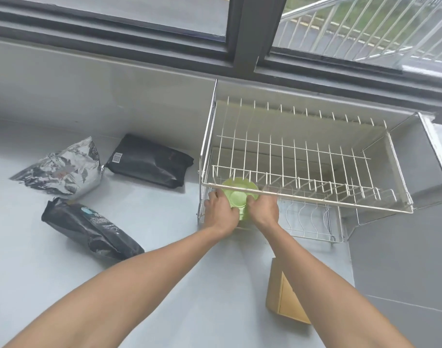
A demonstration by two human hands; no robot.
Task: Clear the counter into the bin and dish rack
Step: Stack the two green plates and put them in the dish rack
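Note:
A light green plate point(237, 195) stands on edge in the lower tier of the white wire dish rack point(307, 197), at its left end. My left hand point(221, 212) grips the plate's left rim and my right hand point(263, 209) grips its right rim. The rack's upper tier point(290, 151) holds nothing. Left of the rack, three pouches lie on the grey counter point(164, 247): a crumpled silver one point(64, 169), a flat black one point(149, 160) and a creased black one point(89, 228).
A brown cardboard box point(282, 295) stands below the counter's front edge, by my right forearm. A dark-framed window point(242, 31) runs along the back above a grey ledge. The counter ends just right of the rack, beside a metal panel point(433, 146).

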